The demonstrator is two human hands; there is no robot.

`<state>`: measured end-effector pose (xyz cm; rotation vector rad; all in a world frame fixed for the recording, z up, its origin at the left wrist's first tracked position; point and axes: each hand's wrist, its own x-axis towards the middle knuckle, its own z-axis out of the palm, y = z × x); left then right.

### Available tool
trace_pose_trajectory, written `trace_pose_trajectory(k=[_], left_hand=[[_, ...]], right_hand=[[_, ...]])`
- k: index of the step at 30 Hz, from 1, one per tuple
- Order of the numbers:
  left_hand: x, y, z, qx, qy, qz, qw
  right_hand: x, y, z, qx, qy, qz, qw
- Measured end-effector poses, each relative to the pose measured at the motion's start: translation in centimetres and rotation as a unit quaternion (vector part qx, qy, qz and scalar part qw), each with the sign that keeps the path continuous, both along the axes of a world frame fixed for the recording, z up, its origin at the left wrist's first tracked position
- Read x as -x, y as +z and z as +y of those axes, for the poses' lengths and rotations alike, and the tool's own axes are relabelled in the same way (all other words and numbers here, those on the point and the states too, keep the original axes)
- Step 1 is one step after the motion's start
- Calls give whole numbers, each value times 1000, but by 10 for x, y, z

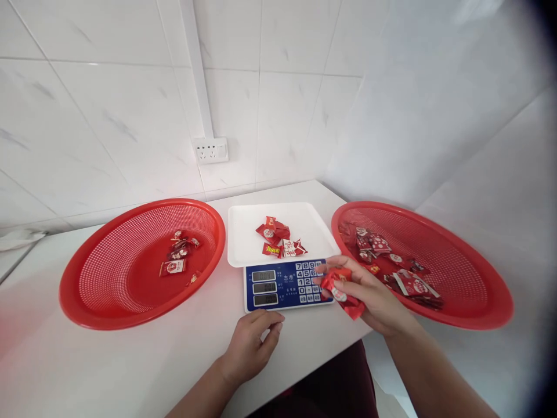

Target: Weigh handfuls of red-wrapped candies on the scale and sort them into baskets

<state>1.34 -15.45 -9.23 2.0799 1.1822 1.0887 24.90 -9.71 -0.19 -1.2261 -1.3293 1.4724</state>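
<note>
Over the right side of the scale's keypad, my right hand (369, 293) holds a red wrapped candy (342, 290) between thumb and fingers. My left hand (256, 341) rests on the table just below the scale, loosely curled with a gap between thumb and forefinger and nothing visible in it. The blue digital scale (285, 299) has three small displays and a white tray (243, 232) on top. A small group of red wrapped candies (274, 232) lies on the tray, with a red-and-yellow packet (272, 250) and a white-and-red packet (293, 248) at its near side.
To the left stands a red mesh basket (108, 278) with several small packets (176, 255) inside. Another red basket (483, 290), at the right, holds more red and white packets (413, 284). Behind the white table (183, 354) is a tiled wall with a socket (212, 150).
</note>
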Motion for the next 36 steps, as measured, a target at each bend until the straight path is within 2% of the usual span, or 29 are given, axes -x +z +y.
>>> trace_pose_trajectory(k=[3, 6, 9, 13, 16, 18, 22, 26, 30, 33, 36], left_hand=[[-2, 0, -2, 9, -31, 16, 999], [-3, 0, -3, 24, -39, 22, 999], [-3, 1, -2, 28, -40, 22, 999], [-3, 2, -2, 32, -40, 21, 998], [-2, 0, -1, 38, -38, 20, 998], [-2, -1, -1, 39, -36, 18, 998], [-2, -2, -1, 31, -34, 14, 999], [-2, -1, -1, 23, -34, 6, 999], [-2, 1, -1, 13, -28, 2, 1000], [-2, 3, -1, 6, -23, 0, 1000], [-2, 5, -2, 3, -23, 0, 1000]], right_hand=[[-3, -28, -21, 61, 3, 44, 997], [-4, -38, -29, 69, 19, 8, 997], [-3, -27, -22, 16, 25, -113, 993], [3, -3, -3, -95, 39, -244, 964], [13, 4, 12, -147, 66, -322, 933], [20, 7, 20, -181, 65, -390, 900], [35, 12, 33, -197, 82, -494, 843], [46, 13, 44, -193, 107, -526, 821], [50, 14, 47, -213, 92, -501, 834], [45, 16, 35, -212, 90, -421, 877], [37, 12, 13, -165, 165, -298, 926]])
